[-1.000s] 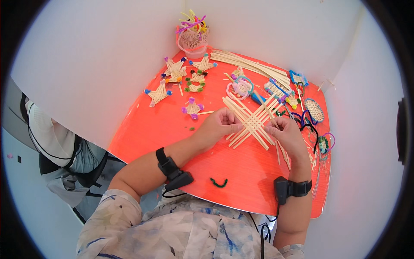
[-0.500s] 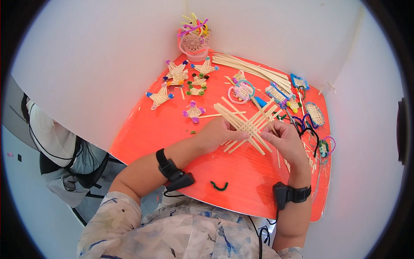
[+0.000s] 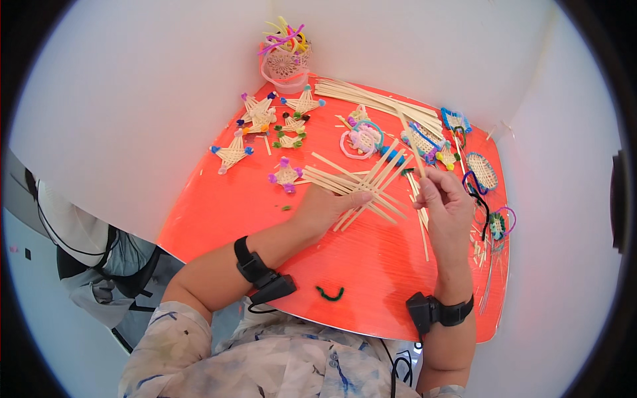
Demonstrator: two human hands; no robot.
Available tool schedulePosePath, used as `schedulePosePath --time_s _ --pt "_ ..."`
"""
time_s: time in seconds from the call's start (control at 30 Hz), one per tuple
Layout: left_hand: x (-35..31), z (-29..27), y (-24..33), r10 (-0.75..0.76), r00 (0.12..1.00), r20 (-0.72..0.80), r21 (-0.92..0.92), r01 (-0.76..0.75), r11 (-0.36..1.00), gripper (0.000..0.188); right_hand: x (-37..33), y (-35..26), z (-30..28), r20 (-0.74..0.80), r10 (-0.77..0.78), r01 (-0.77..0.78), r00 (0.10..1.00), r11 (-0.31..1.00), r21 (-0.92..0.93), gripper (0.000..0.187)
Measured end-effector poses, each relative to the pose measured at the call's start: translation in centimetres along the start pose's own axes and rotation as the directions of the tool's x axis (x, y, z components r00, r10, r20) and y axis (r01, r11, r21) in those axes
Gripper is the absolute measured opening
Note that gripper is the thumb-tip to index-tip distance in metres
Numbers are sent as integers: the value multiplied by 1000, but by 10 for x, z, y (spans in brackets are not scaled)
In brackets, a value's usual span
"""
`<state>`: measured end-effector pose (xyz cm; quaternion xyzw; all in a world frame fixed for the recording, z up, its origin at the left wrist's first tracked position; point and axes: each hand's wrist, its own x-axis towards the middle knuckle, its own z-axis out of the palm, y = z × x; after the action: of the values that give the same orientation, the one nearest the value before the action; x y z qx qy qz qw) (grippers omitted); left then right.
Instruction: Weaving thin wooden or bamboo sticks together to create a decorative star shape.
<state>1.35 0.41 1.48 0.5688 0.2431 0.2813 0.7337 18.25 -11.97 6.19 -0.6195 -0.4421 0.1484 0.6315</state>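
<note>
My left hand (image 3: 325, 207) grips a woven lattice of pale flat strips (image 3: 371, 189), the thumb pressed on its crossing and the strip ends fanning out on both sides. To the right of it, apart from the lattice, my right hand (image 3: 443, 199) pinches a single pale strip (image 3: 411, 142) that points up and away. Beneath and beside the right hand lie loose strips (image 3: 423, 222) on the red table. Just beyond the lattice are a blue object (image 3: 391, 156), partly hidden, and a round weave with pink and blue fuzzy edging (image 3: 363, 138).
Several star-shaped weaves with fuzzy tips (image 3: 232, 152) lie at the left of the red table (image 3: 219, 212). A bundle of long strips (image 3: 371, 99) rests along the back edge, near a basket of pipe cleaners (image 3: 285, 66). A dark green pipe cleaner (image 3: 330, 294) lies near the front edge.
My right hand has drawn back from the lattice and raised the single strip. The left hand keeps hold of the lattice, shifted slightly left. The whole view has shifted a little.
</note>
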Motion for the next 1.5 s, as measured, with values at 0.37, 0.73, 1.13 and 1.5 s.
schedulePosePath --time_s 0.37,0.73,1.13,1.5 --pt "-2 -4 -9 100 994 34 -67 -98 993 22 -13 -3 18 -37 -65 62 997 995 -73 12" --pt "-4 -4 -7 100 988 116 -72 -92 993 23 -14 -9 20 -33 64 -65 997 997 -29 10" --pt "-5 0 -5 67 991 112 -225 -41 974 21 -10 -1 15 28 -7 8 1000 998 -58 10" --pt "-6 -1 0 -61 989 138 -227 92 970 21 -6 2 12 64 -181 189 981 967 -168 10"
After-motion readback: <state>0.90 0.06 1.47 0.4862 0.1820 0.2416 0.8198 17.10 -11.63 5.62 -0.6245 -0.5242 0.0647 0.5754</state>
